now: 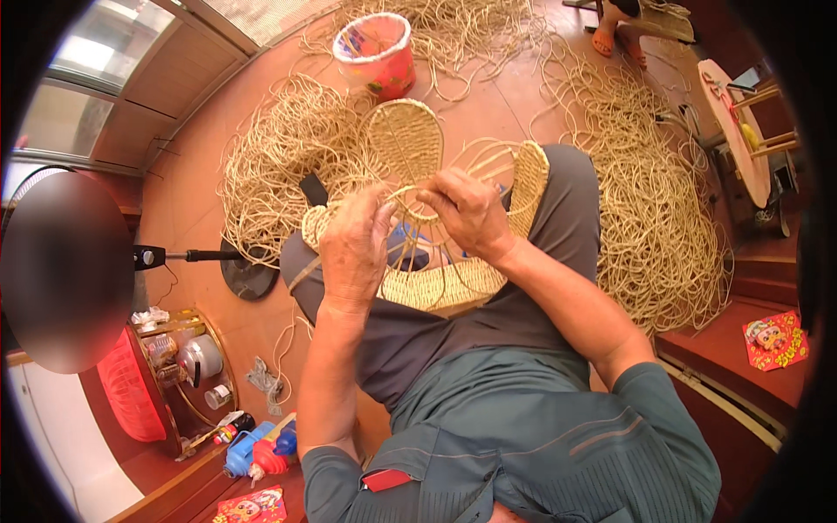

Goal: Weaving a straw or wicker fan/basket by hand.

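Note:
A woven straw piece (436, 289) rests across my lap between my knees, tan and tightly plaited. It has a curved band nearest my body, a rounded side at the right knee and loose strands sticking out. Past my hands a flat oval woven panel (404, 135) stands out; how it joins the rest is hidden. My left hand (353, 244) is closed, thumb and fingers pinching the straw rim in the middle. Close by on the right, my right hand (466, 209) pinches the same rim and its strands. Several thin straw strands hang below the rim between my hands.
Heaps of loose straw cord (649, 209) lie on the floor at right, with another pile (283, 166) at left. A red bucket (375, 57) stands ahead. At left are a round black base (248, 270) and a shelf rack (187, 370); a round stool (732, 131) is far right.

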`<control>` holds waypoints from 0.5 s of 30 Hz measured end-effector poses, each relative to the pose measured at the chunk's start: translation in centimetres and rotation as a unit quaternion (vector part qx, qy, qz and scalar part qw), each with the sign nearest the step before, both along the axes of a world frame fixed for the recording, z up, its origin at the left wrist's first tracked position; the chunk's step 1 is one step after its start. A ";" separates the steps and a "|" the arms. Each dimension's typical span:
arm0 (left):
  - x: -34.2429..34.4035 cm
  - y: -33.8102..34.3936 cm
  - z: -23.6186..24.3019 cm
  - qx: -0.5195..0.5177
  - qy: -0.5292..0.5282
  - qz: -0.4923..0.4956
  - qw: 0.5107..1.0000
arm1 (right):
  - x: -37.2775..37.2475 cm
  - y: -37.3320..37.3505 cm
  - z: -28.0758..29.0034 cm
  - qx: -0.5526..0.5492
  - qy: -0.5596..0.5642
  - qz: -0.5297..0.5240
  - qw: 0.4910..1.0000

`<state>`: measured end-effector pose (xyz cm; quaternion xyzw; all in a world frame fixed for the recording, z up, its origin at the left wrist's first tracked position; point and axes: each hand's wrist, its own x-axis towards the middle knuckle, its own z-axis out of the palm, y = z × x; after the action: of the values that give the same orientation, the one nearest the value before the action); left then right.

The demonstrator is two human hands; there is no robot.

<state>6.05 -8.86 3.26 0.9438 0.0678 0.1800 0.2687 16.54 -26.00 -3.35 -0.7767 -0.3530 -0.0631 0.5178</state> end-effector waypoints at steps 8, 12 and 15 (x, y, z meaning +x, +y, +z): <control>5.8 2.3 4.8 0.263 -0.058 -0.141 0.953 | 0.1 -0.9 -0.3 0.024 0.000 0.016 1.000; 9.6 3.5 6.9 0.324 -0.094 -0.170 0.926 | -0.1 -0.7 -0.4 0.029 0.005 0.017 0.999; 11.7 4.1 6.8 0.322 -0.161 -0.187 0.914 | -0.1 -0.9 -0.7 0.031 0.014 0.012 0.999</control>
<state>17.75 -4.77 10.02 0.9330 -0.2155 0.2878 -0.0142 16.48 -26.91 -4.01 -0.7567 -0.3532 -0.0571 0.5472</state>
